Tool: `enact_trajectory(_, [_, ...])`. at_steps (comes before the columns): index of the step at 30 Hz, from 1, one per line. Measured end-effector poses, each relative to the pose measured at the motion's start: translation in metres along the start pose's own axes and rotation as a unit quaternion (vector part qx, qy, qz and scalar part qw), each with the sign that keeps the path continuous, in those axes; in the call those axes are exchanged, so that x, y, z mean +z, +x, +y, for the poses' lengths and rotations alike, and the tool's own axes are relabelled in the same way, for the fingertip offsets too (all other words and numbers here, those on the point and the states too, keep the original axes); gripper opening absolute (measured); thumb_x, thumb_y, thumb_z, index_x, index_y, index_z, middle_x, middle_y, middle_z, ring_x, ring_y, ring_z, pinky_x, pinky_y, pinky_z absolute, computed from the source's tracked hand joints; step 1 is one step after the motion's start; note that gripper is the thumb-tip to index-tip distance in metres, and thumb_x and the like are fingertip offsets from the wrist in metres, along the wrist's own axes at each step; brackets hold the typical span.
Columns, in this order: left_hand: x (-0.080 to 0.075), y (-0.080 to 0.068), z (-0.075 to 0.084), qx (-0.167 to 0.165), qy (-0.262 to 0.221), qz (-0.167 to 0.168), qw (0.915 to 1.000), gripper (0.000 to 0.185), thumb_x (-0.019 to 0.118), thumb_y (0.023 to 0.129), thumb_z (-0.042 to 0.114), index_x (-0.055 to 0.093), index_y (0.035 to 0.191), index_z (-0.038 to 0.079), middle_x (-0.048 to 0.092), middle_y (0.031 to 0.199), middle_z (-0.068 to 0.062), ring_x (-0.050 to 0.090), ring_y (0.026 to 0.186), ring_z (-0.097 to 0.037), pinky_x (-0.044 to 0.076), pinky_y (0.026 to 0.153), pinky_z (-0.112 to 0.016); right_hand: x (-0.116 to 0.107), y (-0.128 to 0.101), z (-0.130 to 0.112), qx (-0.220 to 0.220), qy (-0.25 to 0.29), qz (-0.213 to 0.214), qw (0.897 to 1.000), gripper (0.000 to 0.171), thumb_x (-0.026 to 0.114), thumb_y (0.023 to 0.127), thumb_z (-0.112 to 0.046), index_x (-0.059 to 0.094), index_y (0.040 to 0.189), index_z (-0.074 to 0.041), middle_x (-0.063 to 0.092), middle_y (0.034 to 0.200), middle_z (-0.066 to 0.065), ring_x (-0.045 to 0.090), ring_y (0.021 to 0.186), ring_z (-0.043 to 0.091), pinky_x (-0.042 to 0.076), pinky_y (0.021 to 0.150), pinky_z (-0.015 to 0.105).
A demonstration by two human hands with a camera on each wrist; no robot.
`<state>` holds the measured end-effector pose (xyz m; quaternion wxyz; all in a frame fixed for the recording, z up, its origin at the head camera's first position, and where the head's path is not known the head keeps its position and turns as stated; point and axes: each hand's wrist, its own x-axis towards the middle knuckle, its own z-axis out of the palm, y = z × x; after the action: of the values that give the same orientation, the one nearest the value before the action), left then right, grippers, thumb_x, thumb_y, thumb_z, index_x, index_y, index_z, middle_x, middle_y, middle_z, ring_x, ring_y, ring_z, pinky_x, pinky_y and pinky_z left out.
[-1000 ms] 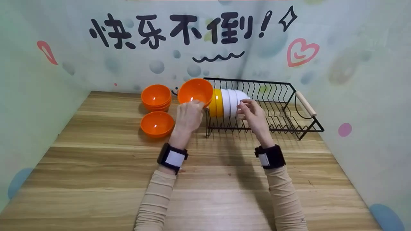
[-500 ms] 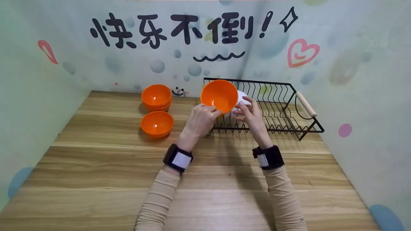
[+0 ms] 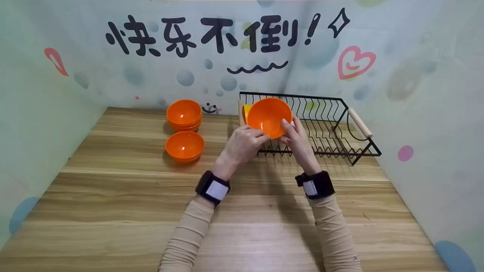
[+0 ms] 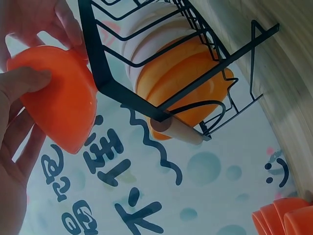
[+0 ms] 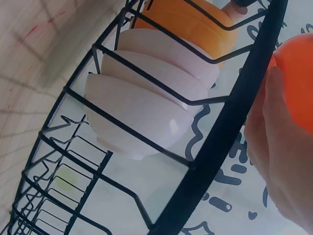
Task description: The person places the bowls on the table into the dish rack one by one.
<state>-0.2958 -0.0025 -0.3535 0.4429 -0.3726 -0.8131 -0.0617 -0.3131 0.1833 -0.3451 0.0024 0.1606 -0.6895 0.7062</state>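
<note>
An orange bowl (image 3: 269,117) is held up in front of the black wire dish rack (image 3: 329,154), its inside facing the head camera. My left hand (image 3: 244,143) pinches its lower left rim; the left wrist view shows the thumb lying on the bowl's outer wall. At the right rim my right hand (image 3: 300,143) grips it, thumb over the edge. Behind it in the rack, white bowls (image 5: 146,117) and yellow bowls (image 4: 188,81) stand on edge in a row. The held bowl hides most of that row in the head view.
Left of the rack, a stack of orange bowls (image 3: 184,113) stands near the back wall, with another orange bowl (image 3: 185,146) in front of it. The rack's right end has a wooden handle (image 3: 360,122). Wire slots extend rightward beyond the bowls.
My left hand has carried the orange bowl rightward from the rack's left end to my right hand. The right hand, earlier apart from it, now holds its right rim.
</note>
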Motion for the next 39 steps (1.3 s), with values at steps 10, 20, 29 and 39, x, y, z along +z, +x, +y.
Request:
enact_trajectory(10, [0.003, 0.0, 0.001, -0.01, -0.005, -0.013, 0.9998, 0.011, 0.062, 0.089, 0.008, 0.072, 0.09, 0.013, 0.07, 0.078, -0.001, 0.066, 0.07, -0.014, 0.055, 0.071, -0.026, 0.003, 0.001, -0.002, 0.009, 0.004, 0.033, 0.999, 0.055, 0.05, 0.097, -0.034, 0.032, 0.144, -0.012, 0.051, 0.13, 0.016, 0.061, 0.102, 0.019, 0.055, 0.084, 0.027])
enact_trajectory(20, [0.002, -0.002, -0.005, -0.088, -0.035, -0.013, 0.9955, 0.015, 0.063, 0.089, 0.012, 0.069, 0.102, 0.007, 0.07, 0.101, -0.006, 0.063, 0.091, -0.019, 0.055, 0.079, -0.027, -0.005, 0.001, -0.002, 0.006, 0.013, 0.113, 0.994, 0.051, 0.054, 0.095, -0.034, 0.041, 0.138, -0.011, 0.05, 0.129, 0.013, 0.058, 0.105, 0.019, 0.055, 0.083, 0.026])
enact_trajectory(29, [0.002, -0.008, -0.009, -0.238, 0.011, -0.098, 0.9662, 0.022, 0.059, 0.093, 0.022, 0.062, 0.101, 0.002, 0.069, 0.091, -0.01, 0.063, 0.078, -0.024, 0.054, 0.06, -0.033, -0.008, 0.002, -0.003, -0.011, 0.007, 0.152, 0.988, 0.05, 0.056, 0.093, -0.034, 0.043, 0.136, -0.01, 0.052, 0.119, 0.009, 0.057, 0.108, 0.02, 0.056, 0.081, 0.025])
enact_trajectory(39, [0.004, -0.012, -0.014, -0.337, 0.011, -0.216, 0.9165, 0.03, 0.057, 0.093, 0.028, 0.067, 0.094, 0.0, 0.068, 0.08, -0.013, 0.066, 0.07, -0.028, 0.053, 0.058, -0.039, -0.01, 0.002, -0.005, -0.042, 0.034, 0.197, 0.979, 0.049, 0.058, 0.092, -0.031, 0.043, 0.134, -0.009, 0.053, 0.111, 0.007, 0.057, 0.107, 0.019, 0.054, 0.081, 0.025])
